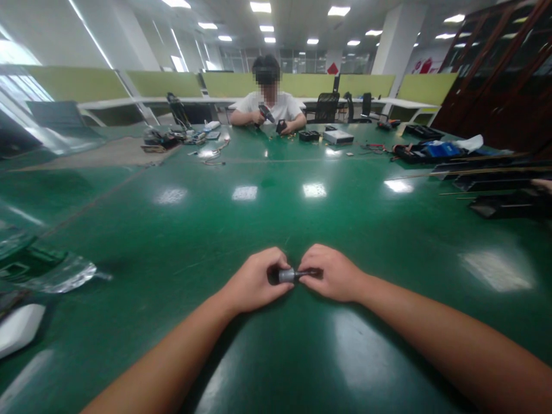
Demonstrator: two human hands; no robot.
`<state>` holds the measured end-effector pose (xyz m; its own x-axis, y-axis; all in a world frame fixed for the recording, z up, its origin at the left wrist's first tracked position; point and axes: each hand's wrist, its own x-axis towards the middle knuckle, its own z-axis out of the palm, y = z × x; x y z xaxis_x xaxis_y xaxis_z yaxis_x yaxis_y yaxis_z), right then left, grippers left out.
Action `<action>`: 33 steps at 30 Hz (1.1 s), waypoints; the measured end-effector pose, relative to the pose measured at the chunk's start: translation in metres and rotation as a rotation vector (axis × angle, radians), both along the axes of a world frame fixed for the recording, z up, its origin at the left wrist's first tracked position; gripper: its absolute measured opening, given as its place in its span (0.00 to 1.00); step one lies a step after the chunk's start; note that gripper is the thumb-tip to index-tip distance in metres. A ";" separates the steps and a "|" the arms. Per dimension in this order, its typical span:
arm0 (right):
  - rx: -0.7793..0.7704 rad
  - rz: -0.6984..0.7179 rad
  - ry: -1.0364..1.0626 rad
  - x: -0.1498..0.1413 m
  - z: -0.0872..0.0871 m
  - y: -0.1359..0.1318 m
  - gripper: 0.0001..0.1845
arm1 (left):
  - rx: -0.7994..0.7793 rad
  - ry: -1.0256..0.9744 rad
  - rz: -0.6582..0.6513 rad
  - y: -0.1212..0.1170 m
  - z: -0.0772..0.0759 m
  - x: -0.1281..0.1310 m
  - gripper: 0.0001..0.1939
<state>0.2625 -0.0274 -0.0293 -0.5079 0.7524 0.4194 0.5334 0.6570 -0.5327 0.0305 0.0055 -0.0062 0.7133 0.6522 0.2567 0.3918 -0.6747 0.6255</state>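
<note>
Looking across a big bright room (207,11) with lights (261,7) overhead, low yellow-green dividers (164,84) at the back, and a tall dark brown cupboard (495,69) on the right. Reaching over a wide, shiny green surface (241,224). Seeing another person (287,104) in white on the far side, gripping a drill-like tool (266,113) and a small black thing (281,126). Spotting long black pieces (495,172) on the right, and a see-through plastic thing (56,270) on the near left, with a white thing (21,330) near it.

Curling the left hand (254,282) around the dark left end of a small grey and black tool (286,276). Pinching its thin right end with the right hand (330,276). Holding it sideways between both hands, on the near side of the surface. Not being able to tell about any touching below.

Maybe risking a drop onto the hard surface, from pinching too lightly. Maybe risking a poked finger too, from pushing too hard toward the hidden tip.

Seeing pink-red marks (425,65) far back, but reading no letters. Noticing a pale square mark (15,269) on the plastic thing, without clear words. Finding no brand on the small tool.
</note>
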 end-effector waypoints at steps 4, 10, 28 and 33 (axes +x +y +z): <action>-0.003 0.003 -0.010 0.001 0.001 0.000 0.05 | 0.008 -0.005 -0.001 0.000 -0.001 -0.001 0.06; -0.009 0.003 -0.006 0.002 0.001 -0.001 0.04 | 0.013 -0.012 0.007 0.000 -0.001 0.000 0.07; 0.007 -0.042 -0.009 0.003 -0.001 -0.004 0.04 | -0.025 -0.020 0.061 -0.001 -0.002 -0.001 0.07; 0.020 -0.050 -0.023 0.004 0.001 -0.005 0.04 | -0.024 -0.032 0.063 -0.001 -0.004 -0.001 0.08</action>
<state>0.2666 -0.0327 -0.0285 -0.4800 0.7686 0.4230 0.5779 0.6397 -0.5068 0.0299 0.0048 -0.0100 0.6625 0.7017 0.2622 0.4128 -0.6341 0.6539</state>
